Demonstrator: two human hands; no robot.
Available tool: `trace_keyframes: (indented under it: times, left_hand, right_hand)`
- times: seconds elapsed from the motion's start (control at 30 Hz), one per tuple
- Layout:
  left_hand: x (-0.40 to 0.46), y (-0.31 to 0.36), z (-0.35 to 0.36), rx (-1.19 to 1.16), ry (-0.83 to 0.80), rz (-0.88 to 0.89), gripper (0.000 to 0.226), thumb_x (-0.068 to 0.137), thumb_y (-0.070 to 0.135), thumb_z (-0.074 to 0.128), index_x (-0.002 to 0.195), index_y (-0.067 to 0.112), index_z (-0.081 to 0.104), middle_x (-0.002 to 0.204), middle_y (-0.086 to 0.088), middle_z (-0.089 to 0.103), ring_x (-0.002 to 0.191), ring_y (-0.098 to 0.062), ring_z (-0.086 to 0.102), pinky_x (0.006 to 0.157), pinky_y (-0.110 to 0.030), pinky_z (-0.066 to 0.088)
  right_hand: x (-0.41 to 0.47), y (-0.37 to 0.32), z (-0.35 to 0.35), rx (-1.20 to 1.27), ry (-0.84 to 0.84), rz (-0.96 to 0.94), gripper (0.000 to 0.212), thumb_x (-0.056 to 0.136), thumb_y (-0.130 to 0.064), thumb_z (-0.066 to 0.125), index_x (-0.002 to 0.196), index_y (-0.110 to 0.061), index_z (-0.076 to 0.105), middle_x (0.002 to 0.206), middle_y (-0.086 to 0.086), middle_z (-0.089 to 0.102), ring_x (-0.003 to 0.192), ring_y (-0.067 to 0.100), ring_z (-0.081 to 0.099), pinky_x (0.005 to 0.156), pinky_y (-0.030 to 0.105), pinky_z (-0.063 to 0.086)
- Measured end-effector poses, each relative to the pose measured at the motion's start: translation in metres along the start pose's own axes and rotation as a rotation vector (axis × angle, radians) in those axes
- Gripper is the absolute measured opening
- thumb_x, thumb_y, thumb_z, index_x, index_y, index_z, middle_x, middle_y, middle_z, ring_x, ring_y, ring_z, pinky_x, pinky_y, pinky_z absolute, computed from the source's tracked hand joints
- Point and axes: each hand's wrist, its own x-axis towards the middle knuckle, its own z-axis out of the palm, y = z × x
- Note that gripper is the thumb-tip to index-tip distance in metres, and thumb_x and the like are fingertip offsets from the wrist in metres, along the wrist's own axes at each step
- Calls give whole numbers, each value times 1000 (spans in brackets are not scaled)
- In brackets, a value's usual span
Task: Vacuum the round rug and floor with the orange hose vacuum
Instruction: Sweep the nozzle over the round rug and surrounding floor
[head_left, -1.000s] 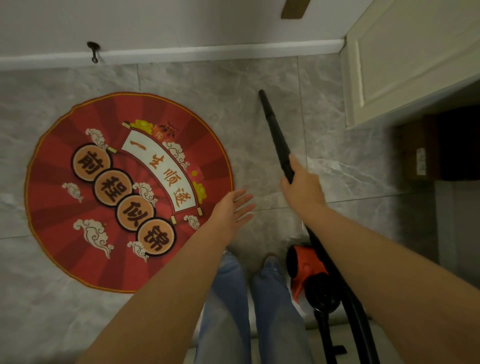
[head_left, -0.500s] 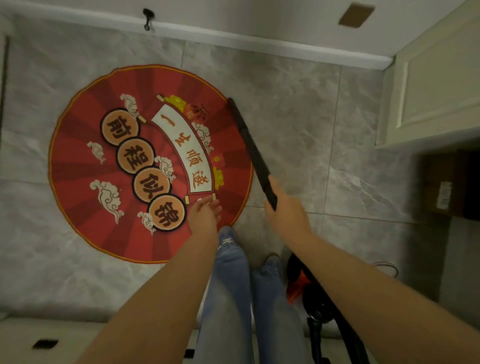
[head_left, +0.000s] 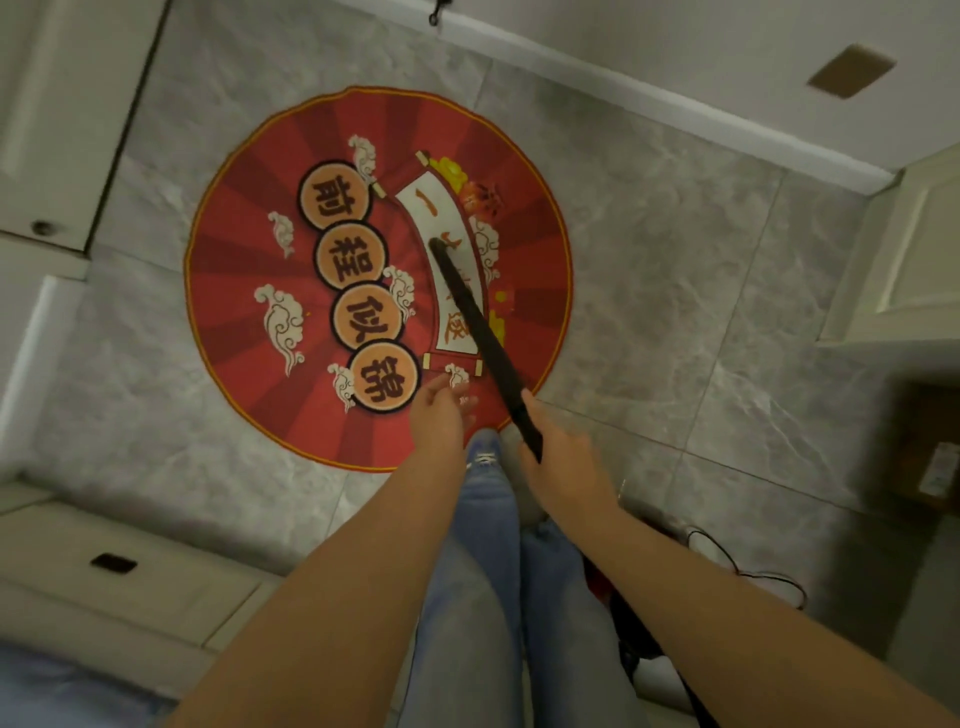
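Note:
A round red rug (head_left: 249, 291) with orange discs and a white scroll lies on the grey tile floor (head_left: 675, 291). My right hand (head_left: 563, 467) grips the black vacuum wand (head_left: 480, 332), whose tip rests on the rug's white scroll. My left hand (head_left: 439, 415) hovers over the rug's near edge, beside the wand, fingers loosely apart and holding nothing. The vacuum's body is almost wholly hidden behind my right arm; only a sliver of red (head_left: 597, 584) and black hose shows.
Cream cabinet doors (head_left: 57, 119) stand at the left and a cream cabinet (head_left: 898, 260) at the right. A low cream ledge (head_left: 104, 577) runs at lower left. A black cable (head_left: 748, 574) loops on the floor at right. My jeans-clad legs (head_left: 483, 597) are below.
The wand's tip swung left from the bare tile onto the rug's scroll. The view tilted and shifted left, bringing left cabinets into sight. My left hand drew back and lowered.

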Motion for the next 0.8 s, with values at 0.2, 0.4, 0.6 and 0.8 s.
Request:
trace_keyframes:
  times: [0.2, 0.4, 0.6, 0.8]
  left_hand:
    - [1, -17, -32, 44, -73, -171, 21, 96, 15, 47, 111, 14, 62, 108, -8, 68, 93, -27, 66, 87, -42, 53]
    - [-23, -38, -55, 63, 22, -16, 25, 98, 12, 47, 109, 12, 70, 91, -12, 73, 97, -31, 70, 88, -44, 57]
    - [-40, -50, -78, -86, -59, -159, 24, 95, 17, 53, 112, 6, 66, 111, -10, 70, 104, -26, 67, 79, -37, 59]
    - [-74, -82, -81, 1, -117, -218, 31, 96, 23, 55, 121, 7, 61, 111, -8, 66, 95, -21, 65, 77, -30, 53]
  right_hand:
    - [25, -31, -15, -19, 61, -52, 67, 98, -29, 58, 157, -35, 26, 93, 11, 68, 75, 27, 65, 69, 43, 58]
    - [-31, -33, 23, -98, -188, -146, 62, 99, -34, 55, 154, -43, 27, 104, 8, 68, 85, 27, 66, 74, 44, 58]
    - [-23, -31, 9, -102, -152, -214, 54, 97, -32, 60, 148, -40, 44, 105, 9, 71, 89, 30, 68, 74, 39, 57]
    - [-74, 10, 7, -162, -270, -176, 49, 95, -31, 59, 141, -42, 50, 101, 10, 72, 91, 32, 68, 78, 44, 58]
